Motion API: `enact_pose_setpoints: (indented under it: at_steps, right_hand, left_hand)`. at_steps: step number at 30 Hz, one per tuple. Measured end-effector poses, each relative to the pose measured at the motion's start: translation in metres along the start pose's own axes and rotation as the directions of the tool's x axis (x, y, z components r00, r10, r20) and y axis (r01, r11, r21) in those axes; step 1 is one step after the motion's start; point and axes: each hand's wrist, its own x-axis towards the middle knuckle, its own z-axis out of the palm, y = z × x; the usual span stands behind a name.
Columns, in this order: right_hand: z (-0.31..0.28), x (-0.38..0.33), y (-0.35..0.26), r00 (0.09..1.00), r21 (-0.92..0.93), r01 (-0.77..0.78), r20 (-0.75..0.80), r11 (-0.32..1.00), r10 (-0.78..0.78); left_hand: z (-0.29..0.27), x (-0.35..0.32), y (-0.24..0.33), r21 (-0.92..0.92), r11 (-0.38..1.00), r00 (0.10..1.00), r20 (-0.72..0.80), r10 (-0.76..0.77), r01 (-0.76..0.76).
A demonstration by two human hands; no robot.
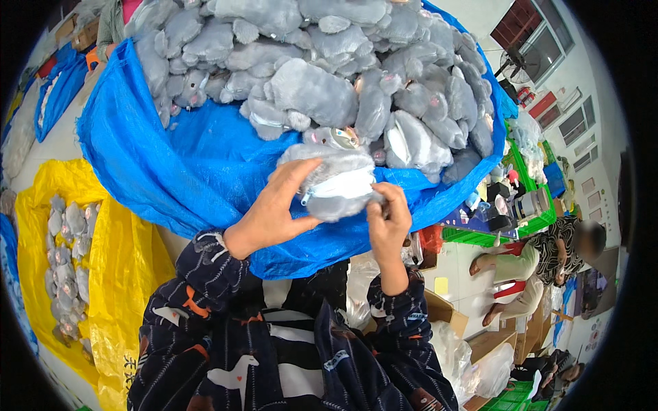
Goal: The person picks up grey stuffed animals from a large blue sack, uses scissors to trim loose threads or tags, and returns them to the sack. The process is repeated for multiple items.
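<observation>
Between my hands is a grey plush toy (336, 200) with a white zipper strip across it. My left hand (277, 209) grips its left side, thumb below and fingers on top. At its right edge my right hand (388, 222) pinches the grey fur between thumb and fingertips. Another plush with a patterned eye patch (336, 139) lies just behind the held one. Beyond it, a heap of similar grey plush toys (312, 92) fills a large blue woven sheet (157, 164), whose near fold hangs under my hands.
On the left, a yellow sack (127, 274) holds more small grey plush pieces. Green crates (473, 236) with assorted goods stand at right. A person (541, 257) sits farther right, past cardboard boxes (445, 315) and clear plastic bags (452, 356). Another person's sleeve (110, 27) shows at upper left.
</observation>
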Motion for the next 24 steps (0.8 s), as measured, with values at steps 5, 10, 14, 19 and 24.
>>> enact_pose_setpoints:
  at_steps: [5, 10, 14, 19, 24]
  right_hand:
    - [-0.017, 0.013, -0.010, 0.955, 0.208, -0.283, 0.153, 0.936, 0.255]
    - [-0.022, 0.011, -0.055, 0.934, -0.293, 0.355, 0.077, 0.888, -0.348]
    - [-0.012, 0.008, -0.045, 0.895, -0.505, 0.444, 0.210, 0.740, -0.393]
    - [-0.011, 0.008, -0.016, 0.844, -0.461, 0.510, 0.103, 0.726, -0.527]
    - [-0.003, 0.000, -0.018, 0.922, -0.294, 0.370, 0.001, 0.881, -0.387]
  left_hand:
    - [0.002, 0.010, -0.018, 0.268, 0.952, 0.989, 0.052, 0.138, -0.147]
    - [0.024, 0.031, -0.006, 0.280, 0.932, 0.973, 0.055, 0.222, -0.228]
    - [0.033, 0.037, -0.003, 0.222, 0.954, 0.980, 0.049, 0.194, -0.200]
    - [0.036, 0.041, -0.001, 0.248, 0.946, 0.975, 0.124, 0.184, -0.210]
    - [0.046, 0.035, 0.019, 0.276, 0.936, 0.976, 0.091, 0.200, -0.218]
